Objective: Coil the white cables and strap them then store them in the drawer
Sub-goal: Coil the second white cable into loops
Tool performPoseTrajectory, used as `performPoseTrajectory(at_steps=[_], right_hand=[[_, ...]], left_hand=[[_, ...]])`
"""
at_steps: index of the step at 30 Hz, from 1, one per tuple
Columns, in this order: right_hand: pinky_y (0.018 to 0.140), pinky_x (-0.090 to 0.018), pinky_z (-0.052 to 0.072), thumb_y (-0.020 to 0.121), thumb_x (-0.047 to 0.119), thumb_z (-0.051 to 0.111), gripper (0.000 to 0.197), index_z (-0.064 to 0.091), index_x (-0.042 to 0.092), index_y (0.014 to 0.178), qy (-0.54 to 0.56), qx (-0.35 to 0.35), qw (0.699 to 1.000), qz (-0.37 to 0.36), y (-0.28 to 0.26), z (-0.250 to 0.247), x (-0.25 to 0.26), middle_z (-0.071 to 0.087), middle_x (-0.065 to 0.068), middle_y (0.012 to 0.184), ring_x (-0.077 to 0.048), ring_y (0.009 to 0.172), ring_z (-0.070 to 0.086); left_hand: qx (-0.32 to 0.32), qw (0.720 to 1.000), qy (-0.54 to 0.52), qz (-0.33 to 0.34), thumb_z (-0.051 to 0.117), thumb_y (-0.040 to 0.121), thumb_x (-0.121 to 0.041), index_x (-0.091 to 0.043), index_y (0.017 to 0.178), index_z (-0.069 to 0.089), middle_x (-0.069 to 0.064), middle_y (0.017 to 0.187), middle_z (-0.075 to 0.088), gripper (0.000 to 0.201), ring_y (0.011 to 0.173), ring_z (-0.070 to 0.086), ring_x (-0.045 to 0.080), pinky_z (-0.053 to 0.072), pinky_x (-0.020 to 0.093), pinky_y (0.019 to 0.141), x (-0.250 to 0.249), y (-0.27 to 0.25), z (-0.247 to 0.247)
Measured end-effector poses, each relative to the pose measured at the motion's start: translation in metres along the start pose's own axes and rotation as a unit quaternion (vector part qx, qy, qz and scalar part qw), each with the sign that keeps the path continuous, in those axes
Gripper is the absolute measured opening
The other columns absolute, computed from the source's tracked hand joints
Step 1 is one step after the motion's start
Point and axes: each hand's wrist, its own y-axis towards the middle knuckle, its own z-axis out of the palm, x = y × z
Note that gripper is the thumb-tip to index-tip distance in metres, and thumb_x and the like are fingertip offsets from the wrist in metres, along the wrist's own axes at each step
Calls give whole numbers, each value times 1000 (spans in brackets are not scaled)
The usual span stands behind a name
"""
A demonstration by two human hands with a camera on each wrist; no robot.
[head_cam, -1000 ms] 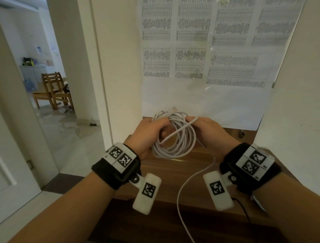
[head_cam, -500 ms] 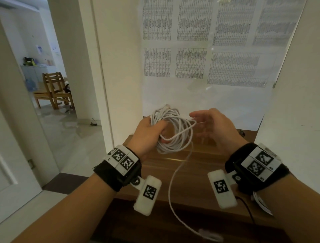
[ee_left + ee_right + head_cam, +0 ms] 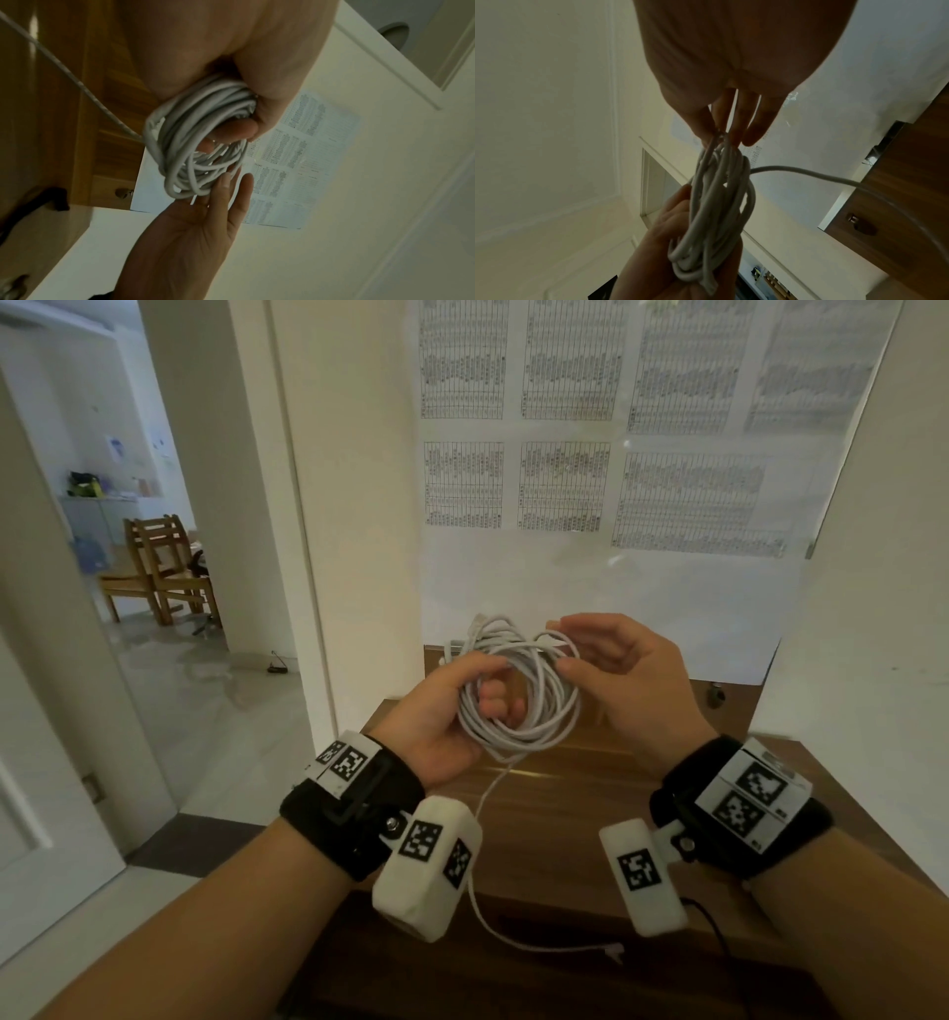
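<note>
A coil of white cable (image 3: pixel 513 743) is held up over the wooden cabinet top (image 3: pixel 590 793). My left hand (image 3: pixel 441 711) grips the coil's left side, thumb over it and fingers through the middle. My right hand (image 3: pixel 611 660) is at the coil's upper right with its fingers nearly straight, the tips touching the strands. A loose tail (image 3: pixel 482 819) hangs from the coil down to the cabinet and ends in a connector (image 3: pixel 613 953). The left wrist view shows the coil (image 3: pixel 177 146) in my left hand (image 3: pixel 231 50), with the right hand (image 3: pixel 195 233) spread below it. In the right wrist view the right fingertips (image 3: pixel 752 138) meet the coil (image 3: pixel 713 203).
A small knob (image 3: pixel 714 695) sits at the cabinet's back right. Printed sheets (image 3: pixel 565 485) hang on the wall behind. A doorway on the left opens on wooden chairs (image 3: pixel 159 567). A black cord (image 3: pixel 714 932) runs from the right wrist over the cabinet edge.
My right hand let go of the strand it was laying on the coil, opened, then came back to the coil's right side. The loose tail has grown shorter.
</note>
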Motion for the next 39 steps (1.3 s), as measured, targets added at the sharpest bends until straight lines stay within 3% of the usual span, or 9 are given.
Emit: performPoseTrajectory(at_steps=[5,9,12,18,22,27,31,34,39], right_hand=[[93,-27,56,87,-4,69,32,66,7,117,12,0,1000,15,-3,4,-2,74,-3,113,-13,105,71],[85,-22,55,102,31,50,22,68,22,112,10,76,992,100,-5,16,6,75,10,99,-2,92,70],[90,-32,55,95,48,52,39,70,20,115,19,161,977,135,-4,19,7,77,1,104,-14,99,71],[90,-65,51,89,24,62,31,66,6,114,-26,182,980,82,-2,12,-3,69,-26,104,-42,98,68],[81,-59,55,96,26,59,22,68,8,104,-62,144,987,40,-2,15,0,70,-23,94,-38,88,69],[66,-43,48,103,24,53,29,60,11,78,-77,114,990,15,-2,19,6,59,-9,69,-18,64,57],[76,-50,51,92,59,50,66,62,-6,102,-44,122,991,40,2,20,4,61,-30,86,-30,76,59],[97,-55,52,85,80,41,82,64,9,118,-23,137,985,105,0,21,-8,67,-27,111,-44,102,65],[101,-39,53,87,45,71,56,53,25,136,-12,192,973,129,-10,26,-31,65,1,129,-15,116,65]], left_hand=[[50,997,49,-29,55,94,-24,-12,70,49,-8,40,30,27,32,30,7,44,24,69,-4,-2,-3],[90,995,28,-14,56,95,-24,-14,65,46,-9,37,29,33,29,29,5,45,22,60,-2,0,-4],[82,993,78,23,58,93,-25,-14,68,47,-10,38,30,29,30,28,4,42,20,55,4,-1,1],[74,996,49,16,56,87,-28,-14,73,50,-8,47,42,21,38,44,3,49,18,55,3,-7,1],[96,995,10,14,56,90,-23,-8,80,62,-5,53,53,19,48,57,7,57,25,64,5,-10,0],[145,989,9,-19,51,95,-30,-13,74,52,-11,38,28,27,32,23,5,40,20,48,-3,-6,4],[203,977,-47,-46,48,98,-38,-17,66,46,-11,42,20,38,36,17,7,36,19,53,-7,-6,5],[186,981,-52,-2,46,100,-35,-18,69,47,-11,45,24,35,36,28,6,42,19,58,-10,-4,8],[113,986,-94,77,43,102,-37,-20,72,41,-10,44,29,34,37,29,5,43,19,58,-22,-2,16]])
